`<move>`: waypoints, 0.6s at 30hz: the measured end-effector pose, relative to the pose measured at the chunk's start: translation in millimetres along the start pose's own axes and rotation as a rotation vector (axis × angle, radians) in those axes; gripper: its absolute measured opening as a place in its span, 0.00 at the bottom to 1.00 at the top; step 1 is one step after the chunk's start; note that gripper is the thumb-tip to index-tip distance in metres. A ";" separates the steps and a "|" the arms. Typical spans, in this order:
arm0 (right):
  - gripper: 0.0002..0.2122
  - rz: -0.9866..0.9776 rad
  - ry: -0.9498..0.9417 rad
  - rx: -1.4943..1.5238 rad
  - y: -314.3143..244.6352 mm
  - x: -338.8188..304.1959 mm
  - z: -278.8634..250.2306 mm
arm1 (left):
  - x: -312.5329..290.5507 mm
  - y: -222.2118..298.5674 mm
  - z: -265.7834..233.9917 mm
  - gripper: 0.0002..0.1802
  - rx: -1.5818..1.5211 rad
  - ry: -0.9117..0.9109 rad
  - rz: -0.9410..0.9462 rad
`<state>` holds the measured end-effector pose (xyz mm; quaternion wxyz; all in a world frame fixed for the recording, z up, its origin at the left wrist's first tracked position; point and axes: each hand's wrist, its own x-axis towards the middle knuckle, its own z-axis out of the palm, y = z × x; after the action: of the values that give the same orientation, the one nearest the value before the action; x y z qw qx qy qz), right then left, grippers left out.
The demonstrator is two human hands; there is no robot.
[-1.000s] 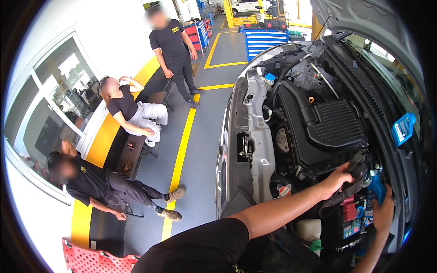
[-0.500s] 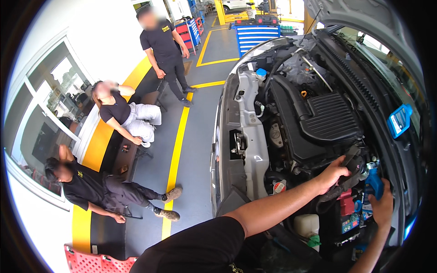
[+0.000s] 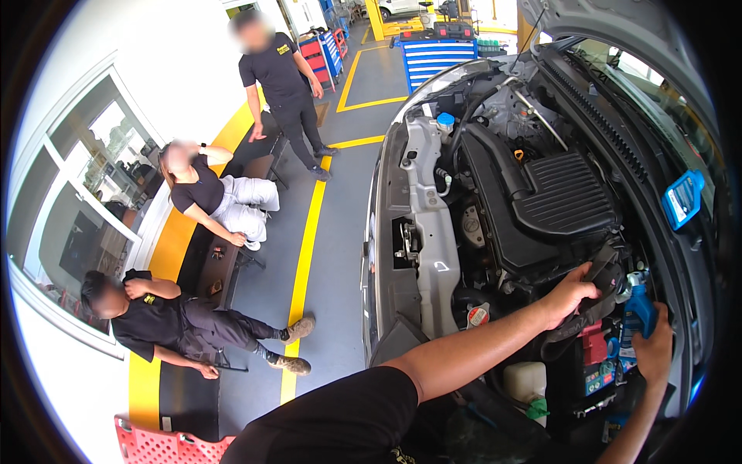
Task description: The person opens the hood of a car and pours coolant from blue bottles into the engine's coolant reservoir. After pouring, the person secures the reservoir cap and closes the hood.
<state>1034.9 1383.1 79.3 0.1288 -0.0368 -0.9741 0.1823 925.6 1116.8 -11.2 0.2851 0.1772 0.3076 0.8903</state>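
My right hand (image 3: 655,346) is wrapped round a blue plastic bottle (image 3: 640,308) at the right of the engine bay. The bottle is upended, its neck against a small silvery filler opening (image 3: 635,278); whether liquid flows cannot be made out. My left hand (image 3: 570,297) grips a black flexible part (image 3: 605,276) beside the engine cover, its fingers partly hidden behind it. Just below, a black corrugated-looking hose or sleeve (image 3: 568,331) runs under that hand. A second blue bottle (image 3: 683,199) stands at the base of the windscreen.
The black engine cover (image 3: 560,197) fills the bay's middle. A battery (image 3: 599,379), a red cover (image 3: 593,344) and a whitish reservoir (image 3: 524,380) lie near my arms. The raised bonnet (image 3: 649,31) hangs above. Three people, one standing (image 3: 282,77), are at the left. A blue tool cabinet (image 3: 439,62) stands behind.
Both hands keep their hold, and the blue bottle stays tilted at the opening. The view has shifted slightly. At the left, a seated person's raised hand has come down toward the chin.
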 end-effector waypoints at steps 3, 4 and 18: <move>0.33 -0.007 0.023 -0.034 -0.3 -1.1 2.7 | -1.5 0.9 -1.0 0.24 -0.003 0.001 -0.005; 0.33 -0.024 0.028 -0.030 -1.4 -1.0 3.4 | -2.3 1.4 -1.7 0.24 -0.003 0.001 -0.005; 0.31 0.139 -0.104 -0.119 -77.8 7.9 -22.2 | -9.2 18.6 -6.8 0.22 0.082 0.061 0.011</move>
<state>1031.3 1319.3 129.5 0.0629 -0.1025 -0.9836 0.1343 921.9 1096.0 -5.5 0.2632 0.1633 0.3514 0.8835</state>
